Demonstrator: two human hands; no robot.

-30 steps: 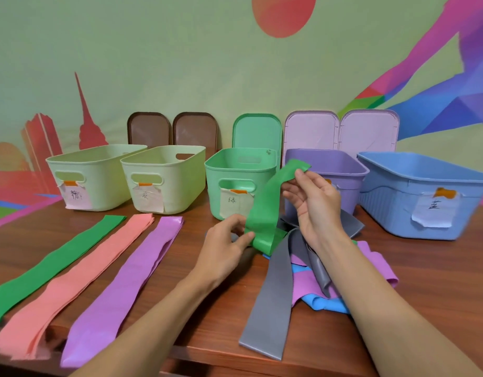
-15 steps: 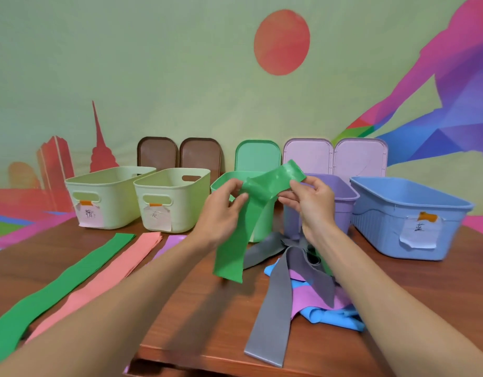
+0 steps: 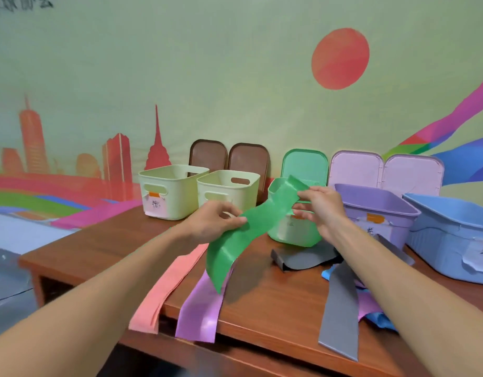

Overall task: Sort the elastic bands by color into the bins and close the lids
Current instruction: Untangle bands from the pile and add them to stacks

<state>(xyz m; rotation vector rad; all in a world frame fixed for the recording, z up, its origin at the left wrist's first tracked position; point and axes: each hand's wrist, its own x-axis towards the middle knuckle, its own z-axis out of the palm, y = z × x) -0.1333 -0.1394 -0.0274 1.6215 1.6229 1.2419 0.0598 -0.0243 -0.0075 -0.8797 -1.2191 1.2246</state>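
I hold a green elastic band (image 3: 258, 221) in the air with both hands. My left hand (image 3: 213, 221) pinches its middle and my right hand (image 3: 320, 206) pinches its upper end, just in front of the green bin (image 3: 292, 235). The band's lower end hangs over the table. A pink band (image 3: 169, 284) and a purple band (image 3: 203, 308) lie flat on the table below. A pile of grey (image 3: 341, 303), blue and purple bands lies under my right forearm.
Along the wall stand two cream bins (image 3: 175, 194), the green one, a purple bin (image 3: 376, 210) and a blue bin (image 3: 452, 235), all without lids on. Brown, green and pink lids (image 3: 357, 170) lean on the wall behind. The table's front edge (image 3: 234, 346) is close.
My view has swung to the left and up. Both hands have kept hold of the green band and stretched it out between them; the left hand moved down and left.
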